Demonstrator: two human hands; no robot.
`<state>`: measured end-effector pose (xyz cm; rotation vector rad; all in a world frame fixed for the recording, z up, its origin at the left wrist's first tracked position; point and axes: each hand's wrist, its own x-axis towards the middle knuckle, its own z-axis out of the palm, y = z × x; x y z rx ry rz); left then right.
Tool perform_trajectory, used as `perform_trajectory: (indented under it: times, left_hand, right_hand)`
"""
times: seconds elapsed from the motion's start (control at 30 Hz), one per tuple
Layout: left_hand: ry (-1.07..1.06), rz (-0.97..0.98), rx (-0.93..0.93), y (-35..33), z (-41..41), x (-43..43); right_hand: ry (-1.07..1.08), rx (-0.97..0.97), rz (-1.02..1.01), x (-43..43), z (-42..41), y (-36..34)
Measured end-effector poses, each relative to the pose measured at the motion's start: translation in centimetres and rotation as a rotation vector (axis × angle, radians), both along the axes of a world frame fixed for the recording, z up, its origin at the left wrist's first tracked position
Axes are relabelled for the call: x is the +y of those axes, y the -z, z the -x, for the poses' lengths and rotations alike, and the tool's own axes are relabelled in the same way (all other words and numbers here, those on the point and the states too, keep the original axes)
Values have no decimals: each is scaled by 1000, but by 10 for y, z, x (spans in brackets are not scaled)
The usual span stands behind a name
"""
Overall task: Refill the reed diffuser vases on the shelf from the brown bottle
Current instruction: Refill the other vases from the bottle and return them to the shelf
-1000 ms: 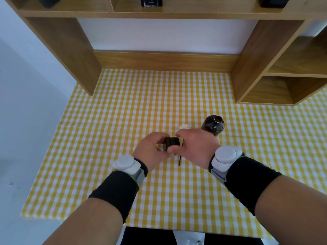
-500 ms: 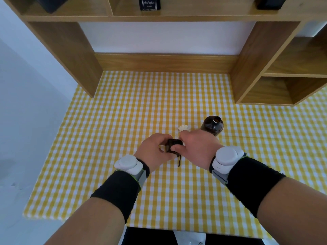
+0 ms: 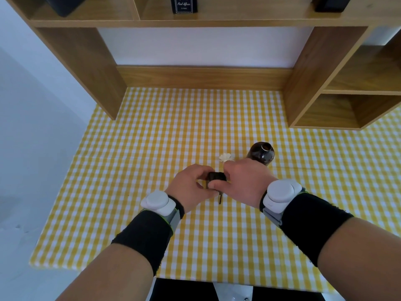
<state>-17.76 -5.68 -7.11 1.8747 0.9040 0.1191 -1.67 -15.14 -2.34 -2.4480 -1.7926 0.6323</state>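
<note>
A small dark diffuser vase [image 3: 216, 177] stands on the yellow checked cloth, mostly hidden between my hands. My left hand [image 3: 192, 186] grips it from the left and my right hand [image 3: 245, 181] pinches its top from the right. A white paper flower [image 3: 226, 157] on a dark reed lies just behind the vase; the reed's end [image 3: 220, 198] shows below my hands. The brown bottle [image 3: 261, 153] stands uncapped right behind my right hand.
A wooden shelf unit rises at the back. On its upper board stand a labelled black diffuser box [image 3: 184, 4] and two more dark vases [image 3: 65, 5], [image 3: 329, 3]. Open cubbies [image 3: 338, 109] sit at the right. The cloth's front edge [image 3: 152, 272] is near my body.
Both hands stay closed round the small vase at the same spot; my fingers have shifted slightly on it. The camera has tipped a little, showing more of the upper shelf.
</note>
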Motion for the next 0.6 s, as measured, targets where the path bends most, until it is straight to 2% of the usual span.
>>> perform_trajectory:
  times: [0.13,0.27,0.37,0.5,0.6]
  left_hand:
    - [-34,21,-7,-3,1,2]
    - [-67,28,-10,-7,2,5]
    - [-64,10,-6,-7,3,6]
    - [-16,-7,24,-8,3,3]
    - [-14,-12,21,-7,3,4]
  right_hand:
    - [3,148,-81,-2,-4,-2]
    - [-31,85,-52,-3,-8,-2]
    - [-49,241,-100,-3,-5,-1]
    - [9,93,-106,0,-4,4]
    - [-17,160,-105,0,-5,4]
